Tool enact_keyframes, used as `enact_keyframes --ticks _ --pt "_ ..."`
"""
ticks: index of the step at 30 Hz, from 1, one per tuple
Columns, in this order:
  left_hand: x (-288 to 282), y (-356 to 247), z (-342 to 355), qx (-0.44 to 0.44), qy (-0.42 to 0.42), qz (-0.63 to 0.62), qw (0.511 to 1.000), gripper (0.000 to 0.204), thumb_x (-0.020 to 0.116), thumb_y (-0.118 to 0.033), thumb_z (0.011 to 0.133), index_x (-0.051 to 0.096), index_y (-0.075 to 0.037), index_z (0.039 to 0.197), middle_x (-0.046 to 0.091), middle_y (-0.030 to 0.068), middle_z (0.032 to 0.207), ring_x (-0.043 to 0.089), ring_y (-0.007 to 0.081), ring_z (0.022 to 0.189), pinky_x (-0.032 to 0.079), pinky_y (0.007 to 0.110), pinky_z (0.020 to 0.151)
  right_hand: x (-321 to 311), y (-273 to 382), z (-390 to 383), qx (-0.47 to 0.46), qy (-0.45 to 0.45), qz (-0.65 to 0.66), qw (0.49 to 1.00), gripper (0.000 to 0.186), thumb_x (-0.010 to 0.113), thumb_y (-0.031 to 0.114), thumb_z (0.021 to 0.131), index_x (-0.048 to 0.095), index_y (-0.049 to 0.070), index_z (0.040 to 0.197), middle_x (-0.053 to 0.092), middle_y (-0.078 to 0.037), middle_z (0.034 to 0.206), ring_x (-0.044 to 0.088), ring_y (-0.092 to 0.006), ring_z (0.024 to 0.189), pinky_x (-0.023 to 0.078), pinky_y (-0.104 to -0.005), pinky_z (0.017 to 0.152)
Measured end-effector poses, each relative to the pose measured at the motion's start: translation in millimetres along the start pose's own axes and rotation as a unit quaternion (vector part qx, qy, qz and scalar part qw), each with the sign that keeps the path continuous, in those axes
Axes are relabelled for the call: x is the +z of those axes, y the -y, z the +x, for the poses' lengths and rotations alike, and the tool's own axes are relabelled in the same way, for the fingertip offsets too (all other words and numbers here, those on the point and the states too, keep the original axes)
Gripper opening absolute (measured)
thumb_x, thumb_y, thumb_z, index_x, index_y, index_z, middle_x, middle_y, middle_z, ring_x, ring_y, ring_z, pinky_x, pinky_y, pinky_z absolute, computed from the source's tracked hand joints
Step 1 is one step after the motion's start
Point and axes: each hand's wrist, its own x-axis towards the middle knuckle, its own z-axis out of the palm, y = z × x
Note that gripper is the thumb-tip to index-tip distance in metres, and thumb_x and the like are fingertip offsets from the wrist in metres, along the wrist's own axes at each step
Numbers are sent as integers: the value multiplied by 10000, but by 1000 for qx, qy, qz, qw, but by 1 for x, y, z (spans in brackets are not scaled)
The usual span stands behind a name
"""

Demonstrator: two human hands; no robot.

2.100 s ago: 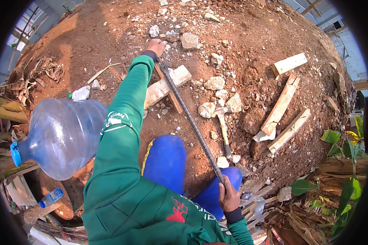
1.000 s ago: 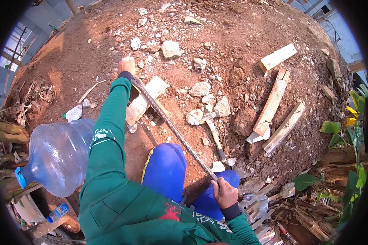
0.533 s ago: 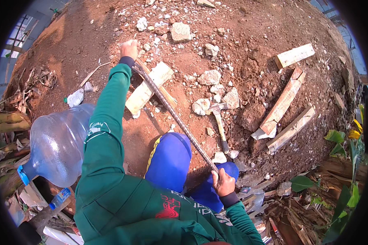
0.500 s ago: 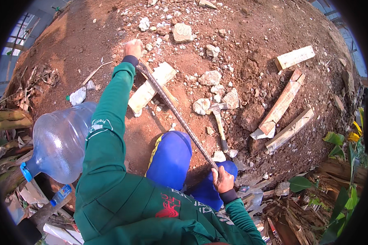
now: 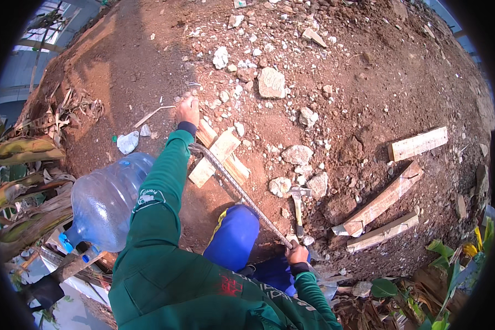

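Note:
My left hand (image 5: 187, 111) is closed at the far end of two crossed wood pieces (image 5: 223, 148); what its fingers hold is hidden. Below that wrist, a long ribbed steel bar (image 5: 252, 204) lies diagonally across the wood, its upper end bent and partly hidden by my sleeve. My right hand (image 5: 297, 252) grips the bar's lower part beside my knee. A hammer (image 5: 298, 212) rests on the dirt just right of the bar, among pale stones (image 5: 317, 186).
A large blue-tinted plastic jug (image 5: 102, 206) lies at my left. Several timber offcuts (image 5: 417, 143) lie to the right. Rubble and rocks (image 5: 271, 82) scatter over the slope ahead. Dried banana leaves and plants (image 5: 440, 250) border both sides; pale walls (image 5: 11, 88) stand beyond.
The view has shifted, so the scene sits lower. The bar's bent upper end now shows below my left wrist, farther from that hand. My right hand keeps its grip on the bar.

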Motion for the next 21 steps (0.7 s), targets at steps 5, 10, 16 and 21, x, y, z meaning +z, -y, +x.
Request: enact_keyframes --ticks 5,10,16,21 --pt "1 6 -4 -87 39 -24 995 321 523 -348 913 683 -82 833 673 190 810 652 380 807 495 459 732 9 -21 18 -42 40 37 998 151 692 251 783 679 156 900 672 -190 738 661 -442 738 534 -524 673" --pt "-3 32 9 -85 67 -174 979 333 505 -334 980 685 -74 877 650 110 707 621 250 598 475 381 549 14 -23 31 -58 43 84 994 231 699 178 753 719 111 973 683 -206 791 667 -431 768 549 -485 685" --pt "-50 14 -15 -208 68 -355 909 425 495 -434 1039 661 -45 1076 613 -20 763 547 51 572 396 190 469 -18 -23 7 -127 -14 119 985 174 749 217 830 736 60 905 660 -212 731 653 -406 674 507 -437 603" --pt "-65 -37 -92 -117 147 -353 917 626 423 -574 1034 609 -24 1269 649 29 1001 599 77 876 470 236 660 -19 -26 -71 -82 -53 134 986 248 740 279 887 705 36 852 564 -179 584 542 -347 499 439 -406 520"
